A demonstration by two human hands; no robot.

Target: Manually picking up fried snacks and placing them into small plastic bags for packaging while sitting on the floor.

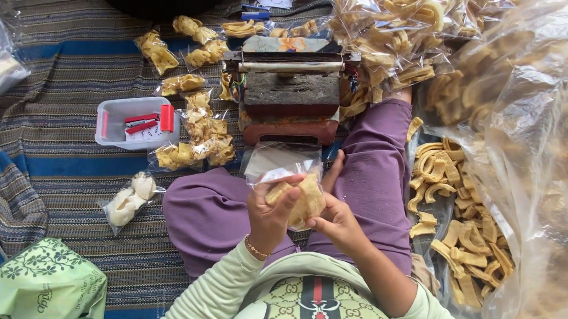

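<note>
Head view: both hands, left hand (271, 210) and right hand (337, 219), fingers closed on a clear bag (295, 190) of yellow crackers held over the lap, likely mid-packing; next, top wants pressing flat for the sealer (291, 94) ahead.

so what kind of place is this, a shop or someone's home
Probably a home floor used for packing snacks by hand, not a shop. The person sits on a striped woven mat, both hands hold a small clear bag of yellow crisps, a worn heat sealer stands ahead, and sealed packets lie beside it.
</note>
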